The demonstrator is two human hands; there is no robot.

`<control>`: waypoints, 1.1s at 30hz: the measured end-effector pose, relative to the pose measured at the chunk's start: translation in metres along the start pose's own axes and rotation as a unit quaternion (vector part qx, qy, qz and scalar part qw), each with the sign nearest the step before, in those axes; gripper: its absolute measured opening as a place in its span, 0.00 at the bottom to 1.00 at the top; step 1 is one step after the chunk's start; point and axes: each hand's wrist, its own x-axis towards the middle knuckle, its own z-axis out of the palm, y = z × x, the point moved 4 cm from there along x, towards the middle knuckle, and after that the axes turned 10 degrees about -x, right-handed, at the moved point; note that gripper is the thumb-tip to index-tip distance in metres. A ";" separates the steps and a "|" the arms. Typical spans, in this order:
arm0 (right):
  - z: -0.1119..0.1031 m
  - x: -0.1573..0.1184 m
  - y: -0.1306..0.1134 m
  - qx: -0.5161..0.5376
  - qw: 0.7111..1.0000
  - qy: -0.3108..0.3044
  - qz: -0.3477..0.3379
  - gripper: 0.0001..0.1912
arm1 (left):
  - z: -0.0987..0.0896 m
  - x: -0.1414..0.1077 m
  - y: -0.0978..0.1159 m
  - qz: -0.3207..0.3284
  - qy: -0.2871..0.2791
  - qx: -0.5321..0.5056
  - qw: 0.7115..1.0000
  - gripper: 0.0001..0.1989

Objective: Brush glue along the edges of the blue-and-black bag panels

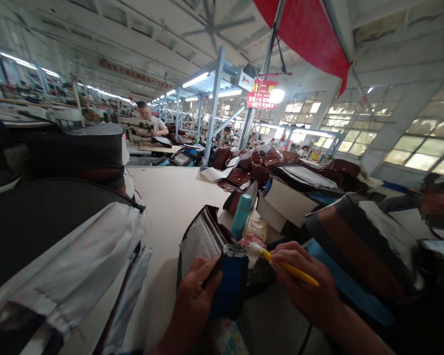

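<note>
My left hand pinches the dark edge of a blue and black fabric bag piece between thumb and fingers. A yellow-handled brush is held in my right hand, pen-fashion, its pale bristle end pointing left, close to the piece's top edge. Whether the bristles touch it I cannot tell. Just beyond the brush tip lie a crumpled pink cloth and a cream-coloured packet. Behind my left hand, a bag part with a light grey lining rests on the table.
A teal bottle stands upright behind the brush. Stacked dark bag panels crowd the left of the white table; brown bags pile up at the back right. A large black-and-brown bag lies at right. Co-workers sit farther off.
</note>
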 end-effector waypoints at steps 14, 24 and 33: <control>0.011 0.006 -0.008 0.037 0.999 -0.014 -0.017 0.15 | 0.006 0.000 0.001 0.105 0.005 0.073 0.992 0.15; -0.026 0.030 -0.033 0.010 1.000 -0.001 -0.015 0.12 | 0.030 -0.016 0.000 0.370 0.022 0.416 0.830 0.16; -0.024 0.044 -0.029 -0.027 0.992 -0.121 -0.040 0.08 | 0.047 -0.023 0.005 0.403 0.004 0.444 0.800 0.15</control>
